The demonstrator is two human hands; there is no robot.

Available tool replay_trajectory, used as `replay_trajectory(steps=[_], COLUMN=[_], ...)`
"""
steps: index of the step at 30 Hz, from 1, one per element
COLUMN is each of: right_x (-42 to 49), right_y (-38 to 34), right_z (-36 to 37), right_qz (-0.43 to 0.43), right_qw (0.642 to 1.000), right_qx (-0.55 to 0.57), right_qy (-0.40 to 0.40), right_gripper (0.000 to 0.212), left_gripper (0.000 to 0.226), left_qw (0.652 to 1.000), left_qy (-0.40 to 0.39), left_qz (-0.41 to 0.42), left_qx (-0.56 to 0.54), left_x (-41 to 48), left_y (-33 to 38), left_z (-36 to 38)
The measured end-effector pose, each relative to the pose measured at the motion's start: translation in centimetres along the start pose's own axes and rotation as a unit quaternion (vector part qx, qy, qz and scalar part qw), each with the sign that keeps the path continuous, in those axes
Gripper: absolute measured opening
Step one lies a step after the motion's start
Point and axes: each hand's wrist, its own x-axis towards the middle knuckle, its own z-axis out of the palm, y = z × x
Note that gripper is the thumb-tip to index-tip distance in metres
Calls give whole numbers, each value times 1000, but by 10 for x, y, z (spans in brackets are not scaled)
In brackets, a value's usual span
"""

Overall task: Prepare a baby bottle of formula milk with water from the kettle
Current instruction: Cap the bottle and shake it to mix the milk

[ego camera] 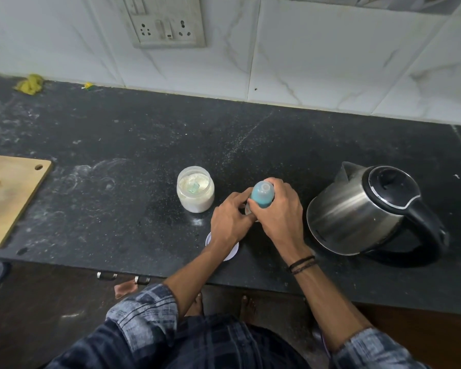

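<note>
A baby bottle with a blue cap [262, 194] stands on the black counter [133, 161], held between both hands. My right hand [278, 211] grips its blue top from the right. My left hand [230, 221] grips the lower body from the left; the body is mostly hidden. An open clear jar of white formula powder [195, 193] with a pale green scoop lying in it stands just left of the bottle. A steel kettle [357, 209] with a black lid and handle sits to the right, spout pointing to the back left.
A white jar lid [230, 253] lies partly under my left wrist near the counter's front edge. A wooden cutting board [8, 198] with a yellow scrap lies at the left. A wall socket panel [168, 22] sits on the tiled wall behind. A yellow cloth [30, 83] lies far back left.
</note>
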Motion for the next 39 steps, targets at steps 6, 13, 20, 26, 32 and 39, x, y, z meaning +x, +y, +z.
replay_trajectory(steps=[6,13,20,26,32,39], right_x=[11,8,5,-1,-7,-4], right_y=[6,6,7,24,35,37], right_z=[-8,-5,3,6,4,14], right_qz=[16,1,-8,-44,-84,-90], right_qw=[997,998,999,995,985,988], right_qx=[30,18,10,72,123,104], right_qy=[-72,-67,-33,-44,-90,-72], right_gripper=[71,74,72,73,81,87], left_gripper=[63,63,62,58,64,39], left_qw=[1000,999,999,999,998,992], left_qy=[-13,12,33,-7,-18,-7], left_qz=[7,-3,29,41,54,94], left_qx=[-18,-31,-5,-10,38,81], left_x=[-4,-7,-8,-8,-14,-32], left_y=[7,13,15,12,-12,-43], left_z=[-5,-5,-4,-9,-23,-41])
